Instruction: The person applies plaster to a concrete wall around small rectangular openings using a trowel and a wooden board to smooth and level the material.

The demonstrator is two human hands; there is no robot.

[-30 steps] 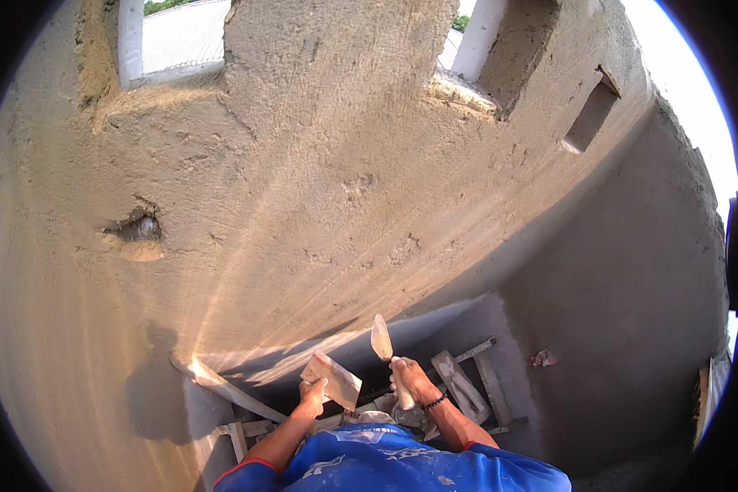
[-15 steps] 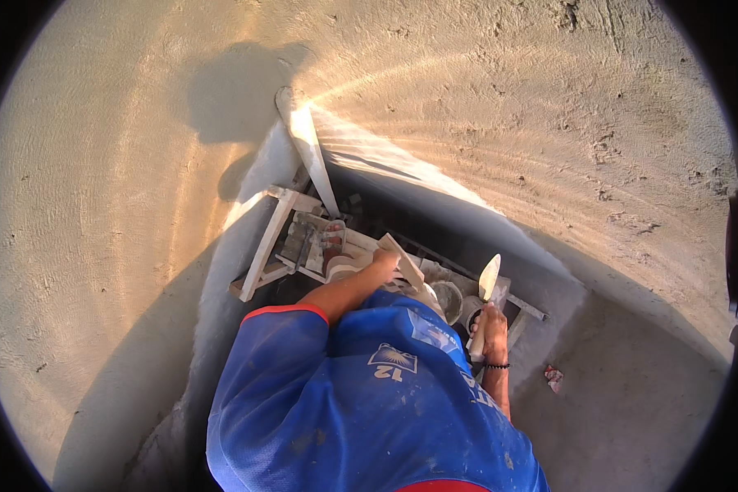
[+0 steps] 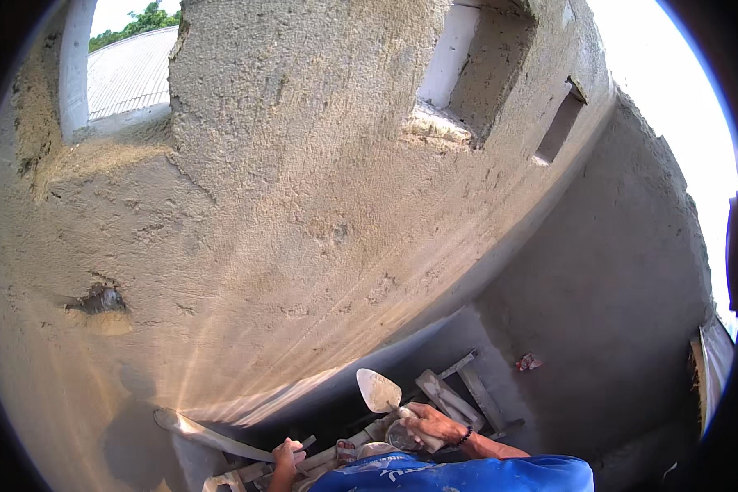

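Note:
My right hand [image 3: 436,425] grips a trowel [image 3: 379,390] by its pale handle, the blade pointing up and to the left. A dark bead bracelet sits on that wrist. To the left, my left hand [image 3: 286,455] is closed on a narrow pale wooden board [image 3: 307,442], seen only in part. A round grey bucket [image 3: 400,437] shows partly below the trowel, much of it hidden by my right hand. My blue shirt [image 3: 467,474] covers the lower edge.
A long pale plank [image 3: 213,435] leans at the left. Wooden frames [image 3: 477,392] stand beyond my right hand. The rough plastered wall [image 3: 303,205] ahead has window openings [image 3: 131,74] and a small hole [image 3: 102,302]. A crumpled scrap [image 3: 529,362] lies at the right.
My view has tilted up, bringing the wall's upper part and its openings into sight. The trowel has turned more to the left in my right hand. The left hand still has the board.

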